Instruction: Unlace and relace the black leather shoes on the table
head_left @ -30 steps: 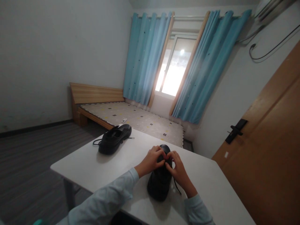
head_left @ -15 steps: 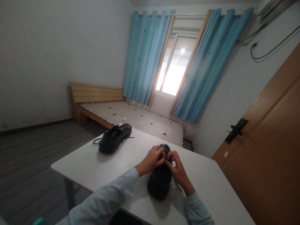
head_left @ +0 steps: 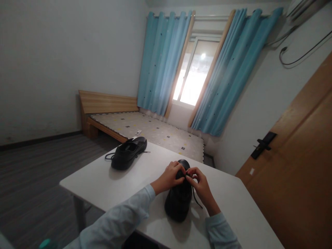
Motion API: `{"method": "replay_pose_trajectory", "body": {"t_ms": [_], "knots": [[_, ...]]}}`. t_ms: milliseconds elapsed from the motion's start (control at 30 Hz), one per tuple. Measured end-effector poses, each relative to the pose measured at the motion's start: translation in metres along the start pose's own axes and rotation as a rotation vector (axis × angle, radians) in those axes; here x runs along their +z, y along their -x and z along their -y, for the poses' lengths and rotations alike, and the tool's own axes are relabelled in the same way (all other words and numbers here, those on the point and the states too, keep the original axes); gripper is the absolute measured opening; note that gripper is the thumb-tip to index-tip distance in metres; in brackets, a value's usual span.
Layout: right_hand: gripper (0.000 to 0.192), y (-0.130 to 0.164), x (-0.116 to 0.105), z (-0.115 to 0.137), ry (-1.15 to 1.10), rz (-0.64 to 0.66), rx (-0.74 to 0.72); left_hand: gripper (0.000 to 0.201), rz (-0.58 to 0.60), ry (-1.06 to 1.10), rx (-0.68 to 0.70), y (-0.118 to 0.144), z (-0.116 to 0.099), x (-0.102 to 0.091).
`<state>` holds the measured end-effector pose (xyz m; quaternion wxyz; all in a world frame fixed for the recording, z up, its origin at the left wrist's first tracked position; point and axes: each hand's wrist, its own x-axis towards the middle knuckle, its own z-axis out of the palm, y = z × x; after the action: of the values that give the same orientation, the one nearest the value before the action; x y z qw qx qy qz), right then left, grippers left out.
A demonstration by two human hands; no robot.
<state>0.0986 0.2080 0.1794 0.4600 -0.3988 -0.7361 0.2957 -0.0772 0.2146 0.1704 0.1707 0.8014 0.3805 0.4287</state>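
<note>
A black shoe (head_left: 178, 205) rests on the white table (head_left: 153, 155), its heel toward me and its toe pointing away. Over its lacing area, my left hand (head_left: 172, 175) is closed in a pinch from the left. My right hand (head_left: 199, 181) pinches at the same spot from the right, fingertips nearly touching the left ones. Both seem to grip the black shoelace (head_left: 197, 199), though the bit between the fingers is mostly hidden. One lace end hangs down beside the shoe, under my right hand. The other black shoe (head_left: 124, 160) stands farther left, its laces loose.
Beyond the table is a bed (head_left: 166, 135) with a patterned mattress and a small white remote (head_left: 138, 132) on it. A wooden door (head_left: 298, 155) with a black handle stands at the right. A green lid (head_left: 46, 243) shows at the bottom left.
My right hand has shifted slightly, and more of the hanging lace now shows beside the shoe. Both hands stay at the lacing; the view has moved a little.
</note>
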Motion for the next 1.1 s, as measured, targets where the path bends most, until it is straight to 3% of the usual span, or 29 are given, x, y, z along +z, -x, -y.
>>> {"method": "replay_pose_trajectory", "body": {"t_ms": [200, 333, 633, 900, 1100], "knots": [[0.015, 0.001, 0.001, 0.008, 0.16, 0.024, -0.179, 0.015, -0.014, 0.031, 0.006, 0.0, -0.005, -0.003], [0.012, 0.001, 0.005, 0.009, 0.166, 0.002, -0.212, 0.014, -0.039, 0.015, 0.02, 0.0, -0.007, -0.004], [0.013, 0.001, 0.007, 0.003, -0.057, -0.042, -0.034, 0.014, -0.044, 0.021, 0.015, 0.001, -0.009, -0.004], [0.021, 0.0, 0.012, -0.002, -0.383, -0.195, 0.096, 0.014, -0.023, 0.017, 0.013, 0.0, -0.008, -0.003], [0.026, -0.002, -0.004, 0.008, -0.71, -0.205, 0.155, 0.014, -0.004, 0.008, -0.012, 0.001, -0.011, -0.006]]}}
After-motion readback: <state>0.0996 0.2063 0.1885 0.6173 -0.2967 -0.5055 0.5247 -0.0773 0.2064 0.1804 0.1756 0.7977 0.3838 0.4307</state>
